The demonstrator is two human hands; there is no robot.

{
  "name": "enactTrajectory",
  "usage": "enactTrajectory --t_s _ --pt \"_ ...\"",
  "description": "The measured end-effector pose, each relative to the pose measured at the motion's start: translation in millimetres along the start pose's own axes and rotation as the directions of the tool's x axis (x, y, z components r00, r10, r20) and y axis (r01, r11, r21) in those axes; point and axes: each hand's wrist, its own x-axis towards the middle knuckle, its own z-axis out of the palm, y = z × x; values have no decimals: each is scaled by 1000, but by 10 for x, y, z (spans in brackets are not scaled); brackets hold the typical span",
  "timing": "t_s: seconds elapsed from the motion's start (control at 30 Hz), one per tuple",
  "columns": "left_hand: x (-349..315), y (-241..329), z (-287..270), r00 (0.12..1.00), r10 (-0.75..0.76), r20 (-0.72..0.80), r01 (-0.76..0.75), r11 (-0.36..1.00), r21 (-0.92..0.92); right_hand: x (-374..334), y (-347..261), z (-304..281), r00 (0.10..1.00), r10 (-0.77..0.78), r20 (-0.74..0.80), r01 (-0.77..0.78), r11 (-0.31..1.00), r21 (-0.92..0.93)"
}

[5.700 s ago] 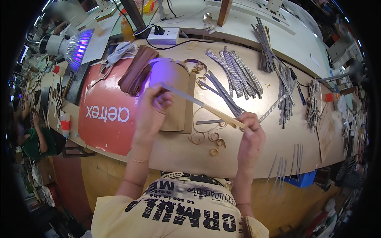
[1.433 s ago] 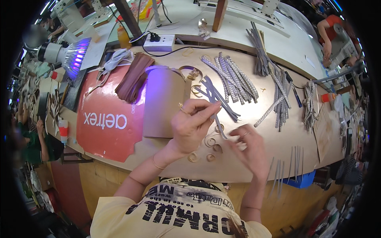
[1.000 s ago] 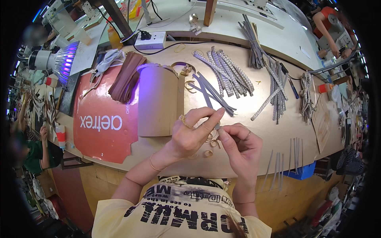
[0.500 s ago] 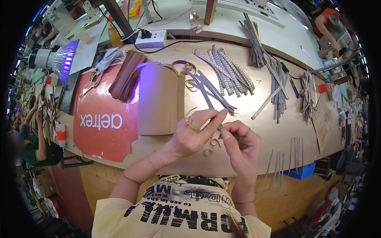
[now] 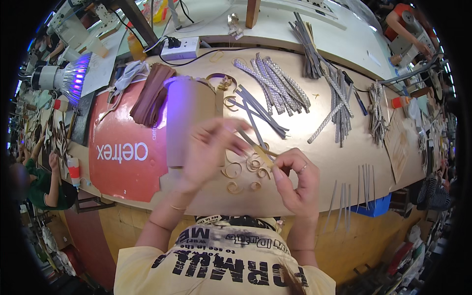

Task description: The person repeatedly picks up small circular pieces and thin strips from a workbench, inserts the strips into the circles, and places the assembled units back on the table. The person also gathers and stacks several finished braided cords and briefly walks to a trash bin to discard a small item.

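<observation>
My right hand (image 5: 296,179) is closed, thumb and finger pinching the near end of a narrow strip (image 5: 263,155). The strip is pale yellow-tan near my fingers and grey toward its far end, which points up and left. Beside that far end is my left hand (image 5: 209,147), smeared by motion, so whether its fingers hold anything is hidden. Curled tan peelings (image 5: 233,169) lie on the table below the strip. Several flat grey strips (image 5: 263,115) rest in a loose pile just beyond my hands.
A brown cardboard-like cylinder (image 5: 191,137) stands left, by a stack of brown strips (image 5: 151,98) and a red sheet (image 5: 120,169). Braided silver straps (image 5: 282,86) lie beyond. Thin grey strips (image 5: 344,196) hang over the near right edge above a blue bin (image 5: 376,205).
My left hand has swung left, away from my right hand, and blurred. The strip between them now shows at length. More curled peelings are visible on the table.
</observation>
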Motion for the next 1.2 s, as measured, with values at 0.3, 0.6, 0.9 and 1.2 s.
enactTrajectory --t_s 0.3,0.6,0.9,1.2 --pt "118 686 -1585 750 336 -570 -522 830 -197 -500 432 -113 893 361 268 -285 915 -285" --pt "-96 325 -715 867 372 -333 -447 875 -186 -507 551 466 960 239 147 -58 682 -729" --pt "-201 -78 248 875 354 329 -481 699 529 -352 311 195 975 -151 -165 49 863 -504" --pt "-206 -29 494 719 165 675 -428 870 243 -391 70 -421 999 3 41 -6 996 85"
